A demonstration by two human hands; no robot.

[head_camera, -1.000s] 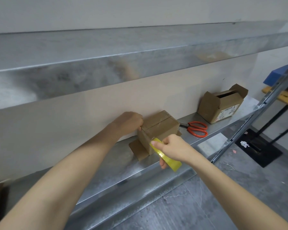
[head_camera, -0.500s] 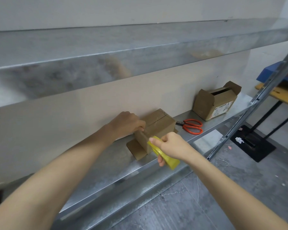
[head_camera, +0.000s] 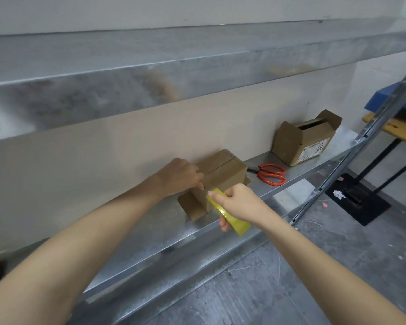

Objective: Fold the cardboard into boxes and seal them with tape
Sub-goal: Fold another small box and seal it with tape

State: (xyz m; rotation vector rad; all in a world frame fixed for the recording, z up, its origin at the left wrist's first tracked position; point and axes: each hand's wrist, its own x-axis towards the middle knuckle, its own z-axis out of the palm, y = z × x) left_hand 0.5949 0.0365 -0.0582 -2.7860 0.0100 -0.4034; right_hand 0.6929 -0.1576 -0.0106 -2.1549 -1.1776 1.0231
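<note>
Metal shelf (head_camera: 150,233), set against the wall. A small cardboard box (head_camera: 223,174) sits on it, top flaps closed with a seam across and one flap lying flat on the shelf at its left front.

Left hand (head_camera: 178,177): fingers curled, holding the box at its upper left edge.

Right hand (head_camera: 239,205): gripping the yellow tape roll (head_camera: 234,222) just in front of the box, thumb on the roll's upper end (cannot tell whether tape touches the cardboard).

Orange-handled scissors (head_camera: 271,174) lie just right of the box. A second box (head_camera: 302,141), flaps open, stands further right.
</note>
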